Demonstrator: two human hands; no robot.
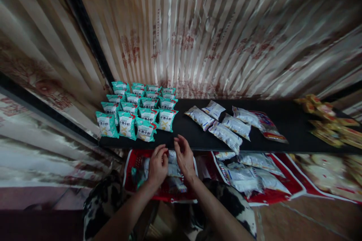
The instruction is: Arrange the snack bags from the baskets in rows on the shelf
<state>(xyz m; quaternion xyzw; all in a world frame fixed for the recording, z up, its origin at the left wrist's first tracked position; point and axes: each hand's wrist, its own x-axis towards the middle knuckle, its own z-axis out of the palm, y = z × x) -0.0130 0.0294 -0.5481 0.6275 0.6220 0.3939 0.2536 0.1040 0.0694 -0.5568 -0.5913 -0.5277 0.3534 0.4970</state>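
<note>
My left hand (158,165) hovers over the front edge of the black shelf, just above a red basket (128,169). Its fingers are loosely bent, and I see nothing in them. Close beside it, my right hand (185,160) has its fingers apart and holds nothing. Right behind both hands, teal and white snack bags (146,130) stand upright in rows on the shelf's left part. The front bag nearest my left hand leans a little. Silvery white snack packets (175,169) lie in the basket below, partly hidden by my hands.
White snack packets (226,135) lie loosely on the shelf (186,139), with a red and blue packet (267,126) beside them. Yellow packets (325,131) lie far right. More red baskets (296,186) stand below. A striped curtain (198,26) hangs behind; a dark post (87,26) stands left.
</note>
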